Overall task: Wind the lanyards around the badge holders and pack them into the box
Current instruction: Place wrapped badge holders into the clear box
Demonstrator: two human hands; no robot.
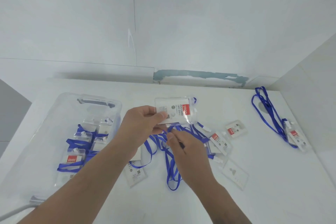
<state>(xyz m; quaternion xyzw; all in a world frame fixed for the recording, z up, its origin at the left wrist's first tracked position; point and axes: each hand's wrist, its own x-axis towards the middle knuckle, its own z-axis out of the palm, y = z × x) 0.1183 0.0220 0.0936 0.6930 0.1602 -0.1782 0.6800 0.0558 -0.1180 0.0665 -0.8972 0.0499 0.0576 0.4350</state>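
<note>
Above the desk's middle, the left hand pinches the badge holder by its short edge; the right hand nips the blue lanyard beneath. Wraps want tension, laid flat across the holder, before the box at the left edge.

I've got both forearms reaching in from the bottom edge, converging mid-frame. My left hand is raised, thumb and fingers curled in a pinch. My right hand sits just below it, back of the hand up, thumb and forefinger pinched together.
</note>
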